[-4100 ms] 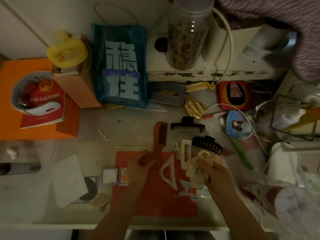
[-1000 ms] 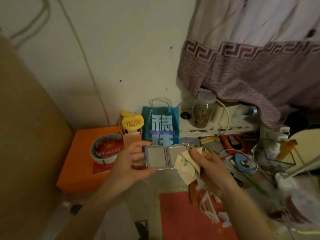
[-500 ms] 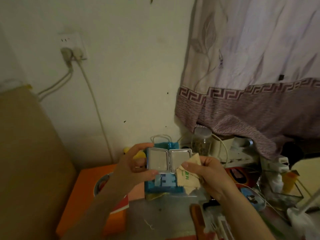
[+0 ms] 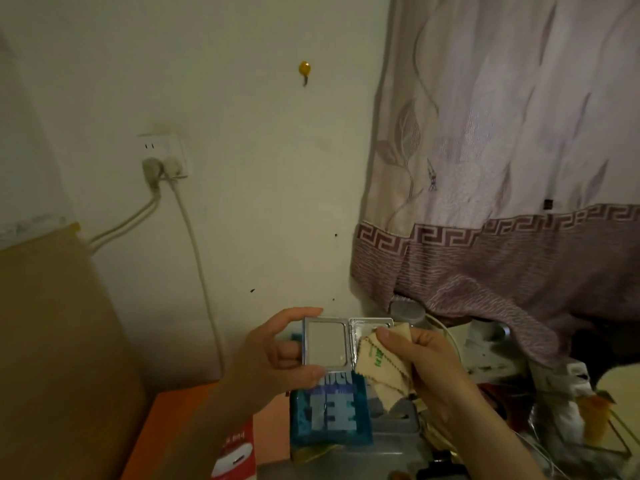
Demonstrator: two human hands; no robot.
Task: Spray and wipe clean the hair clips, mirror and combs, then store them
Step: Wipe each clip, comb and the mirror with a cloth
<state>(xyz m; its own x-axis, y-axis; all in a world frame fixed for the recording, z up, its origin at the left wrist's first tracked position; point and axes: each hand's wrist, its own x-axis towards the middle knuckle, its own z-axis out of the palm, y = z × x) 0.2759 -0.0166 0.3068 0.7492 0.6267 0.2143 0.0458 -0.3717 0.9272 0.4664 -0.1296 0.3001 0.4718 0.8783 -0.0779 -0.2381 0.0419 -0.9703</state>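
Note:
A small folding silver mirror (image 4: 325, 345) is held open in front of the wall, above the desk. My left hand (image 4: 273, 358) pinches its left half, index finger along the top edge and thumb on the bottom edge. My right hand (image 4: 426, 362) holds a cream cleaning cloth (image 4: 379, 367) and presses it with the thumb against the mirror's right half, which the cloth mostly hides. The combs and hair clips are out of view below the frame.
A blue bag with white characters (image 4: 330, 414) stands behind the mirror. An orange box (image 4: 166, 434) sits at the lower left, a brown board (image 4: 59, 341) leans at the left. Wall socket with cables (image 4: 162, 161). A curtain (image 4: 502, 168) hangs at the right over cluttered items.
My view has tilted further up the wall. Both hands have lifted the open mirror with it, and the cloth has moved onto the right mirror pane.

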